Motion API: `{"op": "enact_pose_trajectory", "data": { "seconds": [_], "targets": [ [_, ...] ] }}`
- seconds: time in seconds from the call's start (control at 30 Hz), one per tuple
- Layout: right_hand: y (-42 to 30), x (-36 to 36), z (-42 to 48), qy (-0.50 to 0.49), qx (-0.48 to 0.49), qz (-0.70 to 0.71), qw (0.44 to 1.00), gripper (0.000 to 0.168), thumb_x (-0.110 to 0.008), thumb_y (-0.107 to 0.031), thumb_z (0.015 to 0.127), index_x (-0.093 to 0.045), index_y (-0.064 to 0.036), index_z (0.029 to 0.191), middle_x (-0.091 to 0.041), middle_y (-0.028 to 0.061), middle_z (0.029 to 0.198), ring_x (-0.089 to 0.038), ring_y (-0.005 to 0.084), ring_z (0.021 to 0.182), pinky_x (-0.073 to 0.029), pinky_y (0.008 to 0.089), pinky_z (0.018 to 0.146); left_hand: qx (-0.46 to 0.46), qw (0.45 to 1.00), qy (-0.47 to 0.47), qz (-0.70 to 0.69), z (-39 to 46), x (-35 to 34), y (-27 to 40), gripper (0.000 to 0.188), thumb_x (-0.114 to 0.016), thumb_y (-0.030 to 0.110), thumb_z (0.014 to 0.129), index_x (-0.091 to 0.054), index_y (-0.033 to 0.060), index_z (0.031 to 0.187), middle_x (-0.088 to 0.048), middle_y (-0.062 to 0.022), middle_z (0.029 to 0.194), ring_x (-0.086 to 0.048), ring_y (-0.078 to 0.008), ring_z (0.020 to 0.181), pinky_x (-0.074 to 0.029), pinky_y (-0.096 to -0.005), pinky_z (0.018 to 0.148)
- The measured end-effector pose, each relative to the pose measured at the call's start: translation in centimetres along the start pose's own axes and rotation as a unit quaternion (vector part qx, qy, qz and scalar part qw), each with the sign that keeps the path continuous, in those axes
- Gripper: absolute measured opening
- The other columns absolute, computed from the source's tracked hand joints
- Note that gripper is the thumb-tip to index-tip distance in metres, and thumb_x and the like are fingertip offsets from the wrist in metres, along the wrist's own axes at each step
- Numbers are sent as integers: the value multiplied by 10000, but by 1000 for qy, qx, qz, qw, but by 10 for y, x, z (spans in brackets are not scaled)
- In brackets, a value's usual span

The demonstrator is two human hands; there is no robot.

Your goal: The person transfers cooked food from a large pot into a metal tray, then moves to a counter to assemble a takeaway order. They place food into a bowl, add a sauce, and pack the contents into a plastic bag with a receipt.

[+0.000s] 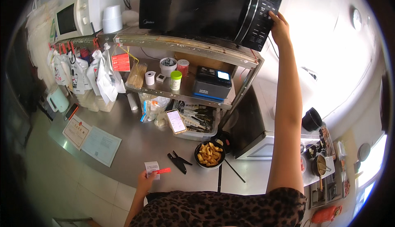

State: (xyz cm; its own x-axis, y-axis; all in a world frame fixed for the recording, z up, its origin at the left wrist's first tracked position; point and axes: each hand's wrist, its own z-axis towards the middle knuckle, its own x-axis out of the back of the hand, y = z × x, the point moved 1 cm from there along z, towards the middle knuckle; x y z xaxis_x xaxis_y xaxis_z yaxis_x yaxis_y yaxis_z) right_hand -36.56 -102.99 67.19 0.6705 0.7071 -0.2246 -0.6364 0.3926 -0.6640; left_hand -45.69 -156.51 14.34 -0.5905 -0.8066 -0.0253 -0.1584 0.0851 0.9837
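My right hand [279,26] is raised to the control panel of a black microwave oven [200,7] on the top shelf, fingertips at its buttons. Low over the steel counter, my left hand [147,180] pinches a printed paper receipt [151,167] together with a red strip [163,170] that bears writing. To the right of that hand lies a black handheld stapler or plier-like tool [179,162]. Beyond it stands a black bowl of fried, golden-brown food pieces [210,154]. A black stick, perhaps a chopstick [235,170], lies beside the bowl.
A lit phone [176,121] leans on a plastic bin of packaged utensils [200,134]. On the lower shelf [185,96] are a label or receipt printer [213,83], a green-lidded jar [176,80] and a paper roll [150,78]. White bags [105,75] hang at left above two documents [101,145].
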Motion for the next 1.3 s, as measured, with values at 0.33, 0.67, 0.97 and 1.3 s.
{"op": "enact_pose_trajectory", "data": {
  "seconds": [0.33,0.67,0.97,1.3],
  "targets": [
    [8,19,-7,83,29,-160,983,630,-716,-275,776,-459,48,1252,-603,115,1083,-558,175,988,-425,311,882,-61,997,-47,9,14,-27,7,226,-585,163,875,-580,-3,1029,-632,-51,886,-607,-119,766,-493,-278,688],
    [54,32,-350,33,-175,-183,967,369,-571,-279,898,-561,-13,1153,-585,94,1136,-555,173,1030,-457,303,864,43,992,-90,-75,46,-73,-31,257,-503,38,885,-421,30,1129,-585,-62,993,-610,-160,891,-502,-300,760],
    [8,168,-551,245,-389,-278,844,360,-554,-258,898,-557,2,1148,-630,101,1038,-604,168,928,-467,284,805,43,985,27,164,158,-49,-139,605,-573,103,872,-240,-14,1364,-532,-143,1130,-555,-224,1000,-463,-319,865],
    [-52,307,-605,414,-390,-325,756,352,-512,-311,914,-606,-4,1059,-647,92,945,-616,163,838,-475,281,744,-266,842,107,457,88,-66,-57,526,-603,115,828,-391,27,1301,-420,-200,1290,-405,-334,1201,-374,-435,961]
  ]
}}
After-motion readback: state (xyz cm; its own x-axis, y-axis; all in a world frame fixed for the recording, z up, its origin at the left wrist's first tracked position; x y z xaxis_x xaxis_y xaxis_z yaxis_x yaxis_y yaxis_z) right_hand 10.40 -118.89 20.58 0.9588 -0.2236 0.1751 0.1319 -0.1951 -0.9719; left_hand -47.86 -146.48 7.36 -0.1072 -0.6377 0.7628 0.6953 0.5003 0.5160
